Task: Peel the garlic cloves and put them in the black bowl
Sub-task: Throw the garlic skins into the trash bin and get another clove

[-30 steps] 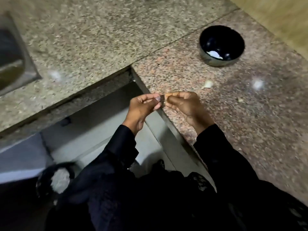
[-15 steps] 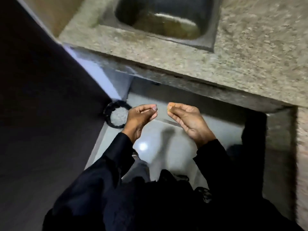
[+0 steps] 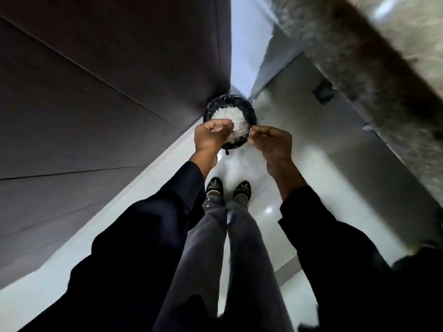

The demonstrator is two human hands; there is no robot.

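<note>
Floor (image 3: 275,178) | bin (image 3: 249,111) below | our left hand (image 3: 211,136) and right hand (image 3: 271,142) curled, contents unseen | dropping peel; next, back to bowl.

The bin (image 3: 229,109) on the floor was black, heaped with white papery peels (image 3: 232,121). Sleeves (image 3: 153,224) were black, trousers (image 3: 203,255) dark grey, shoes (image 3: 214,186) black with a pale glinting pattern. The floor (image 3: 282,178) was glossy white, the wall panel (image 3: 96,92) dark brown, the countertop (image 3: 395,75) speckled grey-brown granite.
</note>
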